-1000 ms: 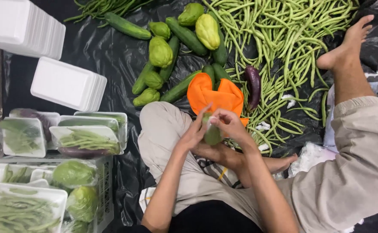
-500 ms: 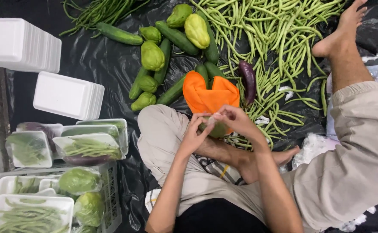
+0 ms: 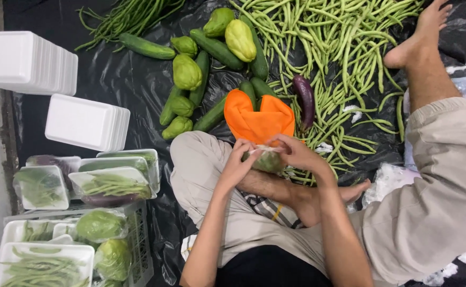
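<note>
I sit cross-legged on black plastic sheeting (image 3: 110, 79). My left hand (image 3: 239, 162) and my right hand (image 3: 297, 153) both grip a green vegetable wrapped in clear film (image 3: 267, 160), held over my lap. Just beyond my hands lies an orange cloth (image 3: 258, 118). Past it lie chayotes (image 3: 186, 72), cucumbers (image 3: 216, 49), a purple eggplant (image 3: 305, 100) and a large heap of green beans (image 3: 344, 48).
Two stacks of white foam trays (image 3: 86, 122) stand at the left. Below them, wrapped trays of vegetables (image 3: 113, 178) rest on and around a crate (image 3: 140, 250). My right leg and bare foot (image 3: 422, 37) stretch across the right side. Long beans (image 3: 126, 16) lie top left.
The view has shifted slightly. My hands stay together on the wrapped vegetable, turning it a little in front of the orange cloth.
</note>
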